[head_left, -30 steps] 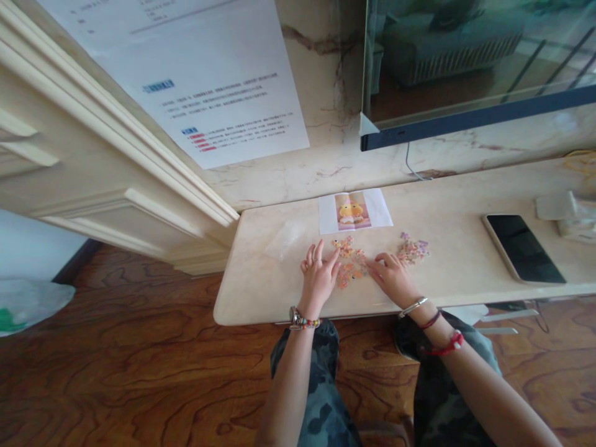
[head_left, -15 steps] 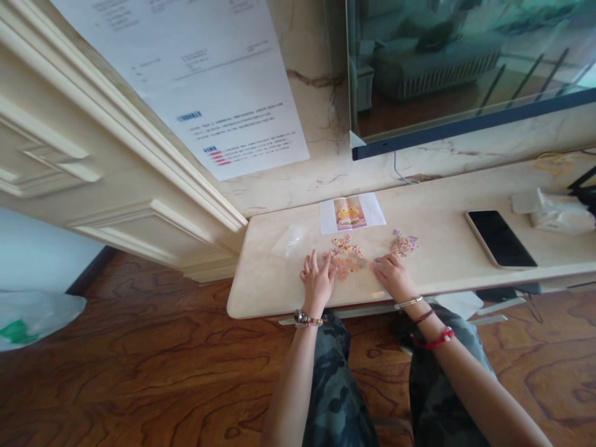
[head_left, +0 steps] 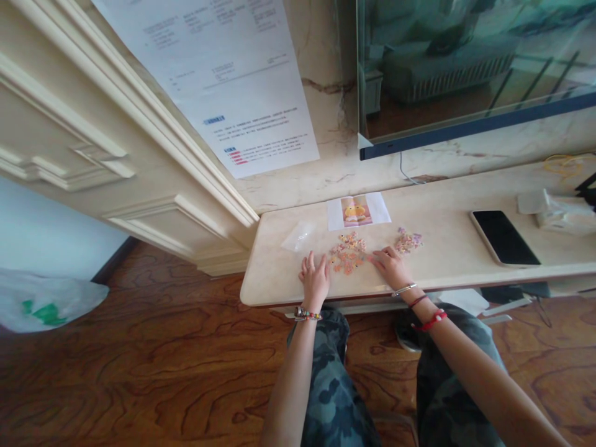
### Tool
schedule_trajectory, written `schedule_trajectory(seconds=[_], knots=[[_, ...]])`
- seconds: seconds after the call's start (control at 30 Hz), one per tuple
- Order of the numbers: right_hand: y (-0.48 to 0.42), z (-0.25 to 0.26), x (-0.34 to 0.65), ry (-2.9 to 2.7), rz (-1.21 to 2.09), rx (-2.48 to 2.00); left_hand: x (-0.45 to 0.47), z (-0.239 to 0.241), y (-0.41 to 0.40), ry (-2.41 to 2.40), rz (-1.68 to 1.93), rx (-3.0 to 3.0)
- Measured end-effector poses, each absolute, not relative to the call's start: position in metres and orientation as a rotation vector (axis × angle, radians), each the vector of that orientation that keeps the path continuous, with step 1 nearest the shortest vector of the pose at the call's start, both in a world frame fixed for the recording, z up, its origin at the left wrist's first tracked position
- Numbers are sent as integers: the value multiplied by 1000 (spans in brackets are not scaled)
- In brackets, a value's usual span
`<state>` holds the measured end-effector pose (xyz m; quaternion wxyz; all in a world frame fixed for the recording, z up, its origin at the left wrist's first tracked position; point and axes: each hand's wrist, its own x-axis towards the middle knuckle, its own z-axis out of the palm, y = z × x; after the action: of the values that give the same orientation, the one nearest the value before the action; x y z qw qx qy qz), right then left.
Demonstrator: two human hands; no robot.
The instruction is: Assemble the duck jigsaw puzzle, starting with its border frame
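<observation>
A loose heap of small orange and pink jigsaw puzzle pieces [head_left: 348, 254] lies on the pale tabletop between my hands. My left hand [head_left: 315, 280] rests at the heap's left edge, fingers spread, holding nothing. On the other side, my right hand [head_left: 392, 268] has its fingers drawn together at the heap's right edge, on what looks like a small pinkish piece largely covered by the fingertips. A second small pile of pink and purple pieces [head_left: 408, 241] sits just beyond that hand. Behind the heap is a paper with a printed picture [head_left: 356, 212] of yellow figures.
A clear plastic bag [head_left: 298, 237] lies left of the heap. To the right are a smartphone [head_left: 505, 238] and a plastic-wrapped packet [head_left: 563, 213]. A screen [head_left: 475, 74] and a printed sheet [head_left: 261, 112] are on the wall. A cabinet panel [head_left: 186, 217] borders the left.
My right hand has moved slightly left, up to the edge of the heap. My left hand has drawn back a little from the pieces. The whole view has shifted somewhat.
</observation>
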<state>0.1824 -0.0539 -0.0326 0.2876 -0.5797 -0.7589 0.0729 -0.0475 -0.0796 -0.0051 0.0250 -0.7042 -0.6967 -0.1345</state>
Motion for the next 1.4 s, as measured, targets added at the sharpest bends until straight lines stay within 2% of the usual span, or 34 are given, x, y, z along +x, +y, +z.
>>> schedule_trajectory(seconds=[0.2, 0.5, 0.73, 1.07, 1.4], knots=[[-73, -36, 190, -2059, 175, -1593, -43, 2, -80, -2129, -366, -2225], [-36, -24, 168, -2121, 187, -1653, -26, 9, -68, -2160, -342, -2161], [-47, -19, 170, -2176, 210, -1706, -13, 1, -75, -2075, -315, -2221], [-10, -3, 148, -2254, 269, -1748, -14, 2, -43, -2092, -331, -2214], [-41, -4, 169, -2237, 292, -1802, -25, 6, -63, -2132, -356, -2146]])
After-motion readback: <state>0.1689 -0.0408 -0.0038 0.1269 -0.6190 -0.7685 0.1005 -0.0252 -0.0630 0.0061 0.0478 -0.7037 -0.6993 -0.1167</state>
